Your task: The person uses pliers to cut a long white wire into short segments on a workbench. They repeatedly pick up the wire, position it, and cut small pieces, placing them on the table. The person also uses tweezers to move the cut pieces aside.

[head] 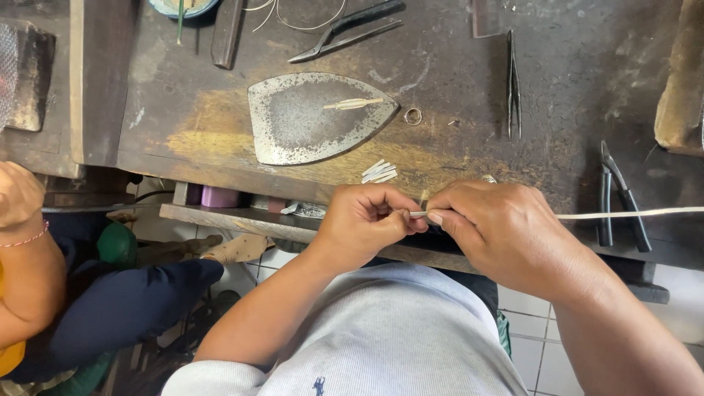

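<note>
**Both hands pinch a pale strip at the front edge of the tabletop**

The left hand [364,224] is curled shut, thumb and forefinger clamped on the near end of a thin pale strip [623,213]. The right hand [499,227] meets it fingertip to fingertip, its grip also closed on the strip just beside the left. The strip's long axis runs level, left to right, from the pinch past the right hand and out of view at the right. It passes over black pliers [620,202] on the dark wooden tabletop [455,73]. Farther back lie an iron-shaped metal plate [308,117], a small ring [413,116], short cut strips [379,172] and tweezers [512,88].
</note>
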